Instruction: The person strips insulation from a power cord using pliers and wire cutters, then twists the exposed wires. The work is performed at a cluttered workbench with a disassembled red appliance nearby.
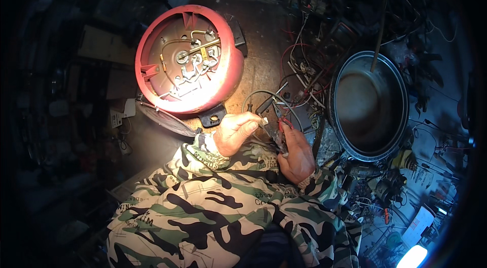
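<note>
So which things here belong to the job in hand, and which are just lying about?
Likely the job:
small pale piece, pinched in left fingers
red-handled tool, probably pliers, in right hand
red round appliance housing, wiring exposed

Seemingly just lying about:
large round metal pot
tangled wires

Dark lettering is printed in several places across the camouflage clothing [213, 217], including the left sleeve [202, 155] near the wrist. A pale sheet [418, 226] at lower right is too small to be read.

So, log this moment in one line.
left hand: pinching small pale piece | right hand: holding red-handled tool | red housing: open, wiring exposed
</note>
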The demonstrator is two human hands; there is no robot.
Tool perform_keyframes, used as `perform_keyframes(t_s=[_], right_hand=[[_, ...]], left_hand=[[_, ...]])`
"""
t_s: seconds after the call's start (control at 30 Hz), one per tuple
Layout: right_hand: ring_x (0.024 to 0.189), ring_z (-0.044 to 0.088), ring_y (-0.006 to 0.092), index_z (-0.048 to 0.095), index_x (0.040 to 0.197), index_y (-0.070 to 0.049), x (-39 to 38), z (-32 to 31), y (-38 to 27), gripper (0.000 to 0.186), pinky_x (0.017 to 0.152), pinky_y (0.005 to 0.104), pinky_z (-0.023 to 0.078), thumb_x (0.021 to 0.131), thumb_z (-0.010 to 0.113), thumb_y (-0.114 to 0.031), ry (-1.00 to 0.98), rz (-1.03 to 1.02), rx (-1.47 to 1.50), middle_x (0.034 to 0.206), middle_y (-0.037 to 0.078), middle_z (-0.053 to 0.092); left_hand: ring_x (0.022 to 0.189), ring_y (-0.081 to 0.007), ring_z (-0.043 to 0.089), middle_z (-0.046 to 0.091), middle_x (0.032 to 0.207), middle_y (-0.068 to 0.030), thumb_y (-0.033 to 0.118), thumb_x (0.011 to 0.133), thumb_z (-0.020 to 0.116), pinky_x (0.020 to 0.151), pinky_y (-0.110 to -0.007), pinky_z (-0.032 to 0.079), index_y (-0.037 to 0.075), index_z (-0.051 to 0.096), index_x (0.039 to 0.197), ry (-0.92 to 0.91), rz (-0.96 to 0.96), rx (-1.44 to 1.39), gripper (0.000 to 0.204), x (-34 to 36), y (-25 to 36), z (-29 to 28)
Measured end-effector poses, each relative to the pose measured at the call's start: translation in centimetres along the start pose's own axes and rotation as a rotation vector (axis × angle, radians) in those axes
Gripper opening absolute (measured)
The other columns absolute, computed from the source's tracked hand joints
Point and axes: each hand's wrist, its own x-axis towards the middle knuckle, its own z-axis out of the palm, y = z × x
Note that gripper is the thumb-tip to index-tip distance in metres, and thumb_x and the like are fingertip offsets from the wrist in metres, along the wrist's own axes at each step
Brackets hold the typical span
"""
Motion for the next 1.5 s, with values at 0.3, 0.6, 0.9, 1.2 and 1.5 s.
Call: perform_keyframes(t_s=[0.3,0.6,0.9,1.2,1.5], right_hand=[[0.111,0.050,0.0483,0.034,0.144,0.009,-0.1,0.6,0.4,0.081,0.095,0.0508,0.044,0.073,0.072,-0.002,0.054,0.043,0.015,0.117,0.030,0.049],[0.109,0.052,0.0477,0.036,0.142,0.009,0.0,0.3,0.4,0.080,0.093,0.0516,0.045,0.071,0.074,-0.001,0.025,0.023,0.040,0.115,0.029,0.050],[0.093,0.058,0.0428,0.049,0.129,0.009,-0.1,1.2,0.7,0.064,0.081,0.0475,0.049,0.069,0.069,0.002,0.232,-0.035,-0.144,0.103,0.025,0.056],[0.081,0.065,0.0255,0.058,0.119,0.005,0.3,0.8,1.9,0.033,0.073,0.0357,0.051,0.087,0.057,0.000,-0.251,0.086,0.556,0.089,0.020,0.063],[0.085,0.064,0.0315,0.055,0.121,0.002,0.5,0.2,1.4,0.035,0.076,0.0390,0.050,0.086,0.058,0.000,-0.171,0.082,0.431,0.094,0.021,0.061]], left_hand=[[0.066,-0.0086,0.052,0.059,0.071,-0.0018,0.030,0.103,0.054,0.062,-0.025,0.043,-0.002,0.064,0.108,0.044,-0.085,-0.130,0.034,-0.1,0.3,0.5],[0.068,-0.0085,0.054,0.061,0.074,-0.0022,0.031,0.102,0.055,0.064,-0.024,0.044,-0.003,0.065,0.109,0.019,-0.145,-0.181,0.036,-0.2,0.2,0.4],[0.073,-0.0123,0.059,0.064,0.078,-0.0046,0.032,0.102,0.055,0.068,-0.027,0.047,-0.003,0.065,0.109,0.010,-0.105,-0.097,0.037,0.1,0.6,0.5],[0.081,-0.0135,0.063,0.069,0.088,-0.0076,0.031,0.101,0.056,0.076,-0.028,0.050,-0.001,0.066,0.099,-0.182,-0.119,-0.159,0.035,0.5,0.2,-1.4],[0.070,-0.0107,0.061,0.065,0.082,-0.0058,0.024,0.092,0.071,0.063,-0.026,0.049,-0.001,0.064,0.098,-0.202,-0.076,0.051,0.026,1.2,2.8,-1.3]])
